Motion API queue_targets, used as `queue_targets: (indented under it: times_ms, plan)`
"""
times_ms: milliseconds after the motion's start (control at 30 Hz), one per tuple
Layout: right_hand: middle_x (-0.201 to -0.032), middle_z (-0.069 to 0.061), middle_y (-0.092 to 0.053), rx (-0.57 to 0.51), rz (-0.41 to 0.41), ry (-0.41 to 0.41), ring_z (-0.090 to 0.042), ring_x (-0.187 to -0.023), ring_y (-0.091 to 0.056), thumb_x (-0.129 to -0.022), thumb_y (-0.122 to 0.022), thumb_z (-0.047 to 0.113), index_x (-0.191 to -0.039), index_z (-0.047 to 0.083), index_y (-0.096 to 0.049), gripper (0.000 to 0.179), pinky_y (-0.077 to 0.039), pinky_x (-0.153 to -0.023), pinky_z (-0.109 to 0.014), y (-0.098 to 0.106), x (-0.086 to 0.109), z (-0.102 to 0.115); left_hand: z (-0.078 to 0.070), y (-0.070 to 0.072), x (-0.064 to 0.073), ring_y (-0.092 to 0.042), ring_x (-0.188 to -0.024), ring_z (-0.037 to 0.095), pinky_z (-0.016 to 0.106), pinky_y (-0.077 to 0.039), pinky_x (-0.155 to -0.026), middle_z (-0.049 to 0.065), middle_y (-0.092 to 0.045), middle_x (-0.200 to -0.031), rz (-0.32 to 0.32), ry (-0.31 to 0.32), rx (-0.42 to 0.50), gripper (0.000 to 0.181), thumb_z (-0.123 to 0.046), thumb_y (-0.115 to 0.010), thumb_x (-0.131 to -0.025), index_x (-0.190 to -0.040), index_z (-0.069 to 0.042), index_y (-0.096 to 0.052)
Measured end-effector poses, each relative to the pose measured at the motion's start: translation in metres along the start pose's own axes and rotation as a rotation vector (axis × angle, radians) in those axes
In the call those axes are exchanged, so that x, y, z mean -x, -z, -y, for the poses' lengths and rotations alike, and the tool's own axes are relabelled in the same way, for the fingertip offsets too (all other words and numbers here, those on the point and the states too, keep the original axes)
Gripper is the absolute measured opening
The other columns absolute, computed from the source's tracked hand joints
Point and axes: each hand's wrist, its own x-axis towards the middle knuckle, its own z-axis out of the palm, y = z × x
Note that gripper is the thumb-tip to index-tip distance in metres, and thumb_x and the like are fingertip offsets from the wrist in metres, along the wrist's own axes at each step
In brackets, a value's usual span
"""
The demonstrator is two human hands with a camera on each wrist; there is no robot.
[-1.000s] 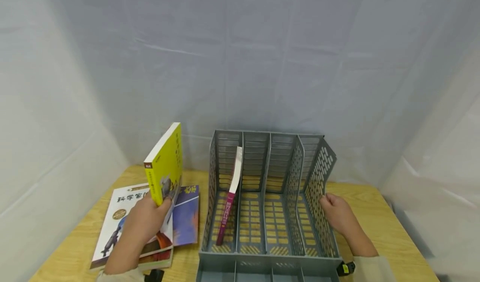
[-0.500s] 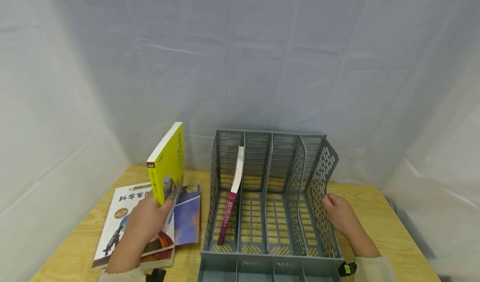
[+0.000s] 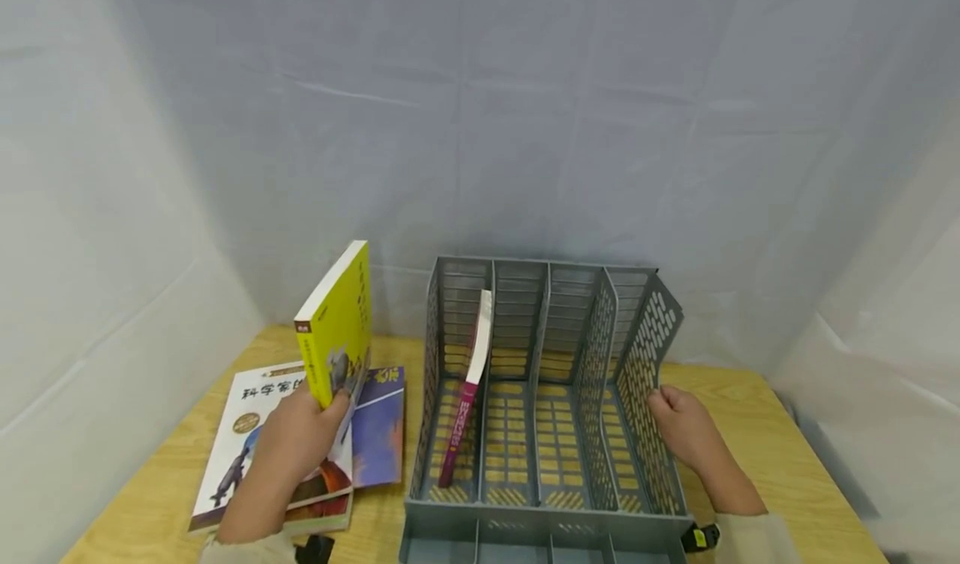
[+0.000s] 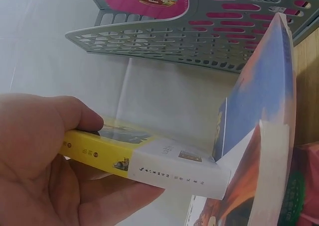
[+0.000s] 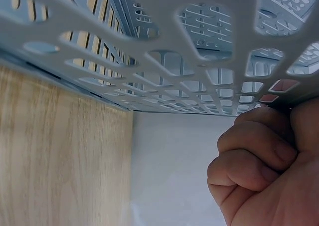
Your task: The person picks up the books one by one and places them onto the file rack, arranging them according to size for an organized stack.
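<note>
My left hand (image 3: 296,435) grips a yellow book (image 3: 341,322) by its lower part and holds it upright, spine toward me, over the books at left. In the left wrist view, the thumb lies on one cover and the fingers are under the other, with the yellow and white spine (image 4: 174,173) showing. A grey file organizer (image 3: 547,516) with several slots stands at centre. My right hand (image 3: 686,426) grips the front edge of its right side panel (image 3: 647,364); the right wrist view shows curled fingers (image 5: 249,161) by the perforated panel. One magenta book (image 3: 459,431) leans in the leftmost slot.
On the wooden table (image 3: 135,514) at left lie a white-covered book (image 3: 225,431) and a blue-purple book (image 3: 378,439), with another book partly hidden beneath. Small compartments (image 3: 517,543) run along the organizer's front. White sheeting (image 3: 525,114) encloses the back and sides.
The whole scene has shifted slightly right in the head view. Both hands keep their holds, and the yellow book and organizer stay nearly in place relative to each other.
</note>
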Motion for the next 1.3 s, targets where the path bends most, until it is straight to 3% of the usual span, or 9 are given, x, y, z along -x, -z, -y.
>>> queue_targets:
  times_ms: [233, 600, 1300]
  plan:
    - [-0.06, 0.0, -0.036, 0.007, -0.017, 0.003, -0.017, -0.051, -0.033, -0.111, -0.038, 0.029, -0.074, 0.012, -0.037, 0.041, -0.035, -0.052, -0.032, 0.0002, 0.0002, 0.0005, -0.0012, -0.0013, 0.001, -0.059, -0.059, 0.021, 0.036, -0.043, -0.049, 0.033, -0.062, -0.133, -0.004, -0.005, 0.01, 0.056, -0.027, -0.052, -0.104, -0.149, 0.005, -0.046]
    - [-0.06, 0.0, -0.036, 0.001, -0.028, 0.007, -0.016, -0.052, -0.033, -0.11, -0.04, 0.027, -0.073, 0.012, -0.038, 0.04, -0.034, -0.052, -0.032, -0.0008, -0.0008, -0.0017, -0.0024, -0.0019, 0.0011, -0.06, -0.062, 0.022, 0.037, -0.042, -0.049, 0.033, -0.063, -0.131, 0.011, 0.022, -0.007, 0.057, -0.028, -0.053, -0.103, -0.149, 0.005, -0.046]
    - [-0.061, 0.0, -0.036, 0.007, -0.027, 0.002, -0.016, -0.053, -0.033, -0.11, -0.04, 0.027, -0.074, 0.012, -0.038, 0.039, -0.034, -0.053, -0.032, -0.0007, 0.0001, -0.0001, -0.0018, -0.0028, 0.0011, -0.058, -0.058, 0.021, 0.036, -0.041, -0.046, 0.035, -0.06, -0.133, 0.005, 0.012, 0.005, 0.059, -0.028, -0.052, -0.103, -0.151, 0.005, -0.042]
